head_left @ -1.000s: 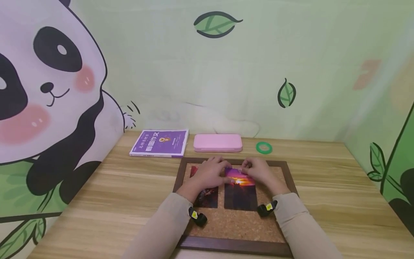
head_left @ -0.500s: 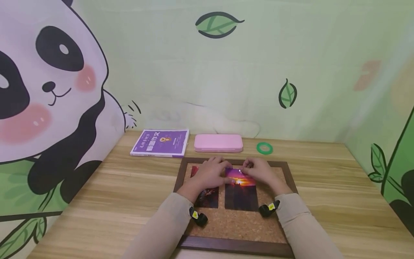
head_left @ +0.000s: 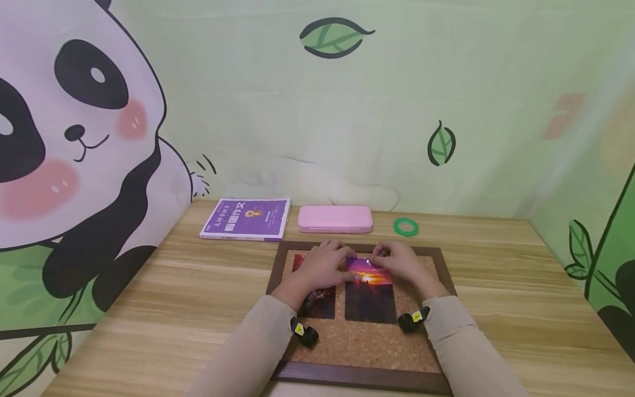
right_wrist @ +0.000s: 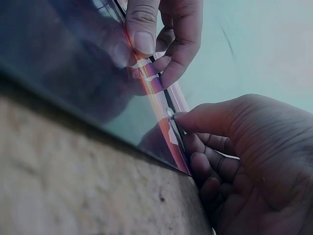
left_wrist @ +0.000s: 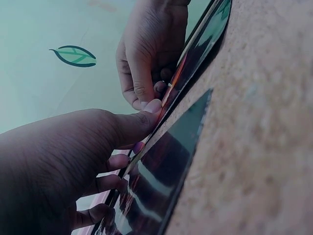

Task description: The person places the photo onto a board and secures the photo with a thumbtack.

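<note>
A photo of a purple and orange sunset point(head_left: 369, 298) lies on a cork board point(head_left: 367, 347) with a dark wooden frame. My left hand point(head_left: 324, 266) rests over it with fingers spread, the thumb pressing its upper left part. Beneath that hand, a second photo in dark red tones point(head_left: 319, 303) is partly covered. My right hand point(head_left: 399, 264) is at the sunset photo's top edge, thumb and curled forefinger pinching a small whitish push pin point(right_wrist: 170, 113). In the right wrist view, the pin's head shows at the thumb tip, against the photo.
Behind the board a purple book point(head_left: 246, 219), a pink case point(head_left: 334, 219) and a green tape roll point(head_left: 405, 226) lie on the wooden table point(head_left: 516, 309). A wall with a panda and leaves rises at the back.
The whitish pin shows more clearly at my right fingertips than a second ago. My left hand holds its place on the photo, and the board has not moved.
</note>
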### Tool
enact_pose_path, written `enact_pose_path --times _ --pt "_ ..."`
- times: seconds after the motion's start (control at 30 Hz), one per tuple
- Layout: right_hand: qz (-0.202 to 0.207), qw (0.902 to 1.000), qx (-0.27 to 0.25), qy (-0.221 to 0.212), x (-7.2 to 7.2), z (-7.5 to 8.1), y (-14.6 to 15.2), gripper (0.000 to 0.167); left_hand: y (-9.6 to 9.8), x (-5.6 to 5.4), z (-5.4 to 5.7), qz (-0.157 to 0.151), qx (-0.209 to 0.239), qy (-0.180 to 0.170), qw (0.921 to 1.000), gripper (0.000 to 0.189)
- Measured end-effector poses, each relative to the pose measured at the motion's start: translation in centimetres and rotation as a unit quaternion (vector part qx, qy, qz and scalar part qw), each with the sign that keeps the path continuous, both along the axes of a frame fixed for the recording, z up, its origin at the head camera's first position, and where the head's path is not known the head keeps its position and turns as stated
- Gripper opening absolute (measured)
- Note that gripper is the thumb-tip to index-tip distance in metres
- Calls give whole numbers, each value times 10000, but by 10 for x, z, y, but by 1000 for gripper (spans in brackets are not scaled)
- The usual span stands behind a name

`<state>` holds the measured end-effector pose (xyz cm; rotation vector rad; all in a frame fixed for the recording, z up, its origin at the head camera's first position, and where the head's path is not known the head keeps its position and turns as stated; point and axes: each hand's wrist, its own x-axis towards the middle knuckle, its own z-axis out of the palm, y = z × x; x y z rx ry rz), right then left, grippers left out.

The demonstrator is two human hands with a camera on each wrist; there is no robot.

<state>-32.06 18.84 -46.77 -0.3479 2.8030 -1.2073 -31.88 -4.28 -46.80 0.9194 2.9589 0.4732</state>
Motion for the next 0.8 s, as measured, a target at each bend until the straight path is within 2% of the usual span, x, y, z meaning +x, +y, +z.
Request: enact_pose_path --times 0.5,0.8 --pt "44 9999 56 130 -1 -3 -3 13 -2 -3 -5 -47 -35 139 9999 56" --pt "130 9986 262 450 -3 -1 -9 13 -4 -3 -1 4 -99 95 9999 56"
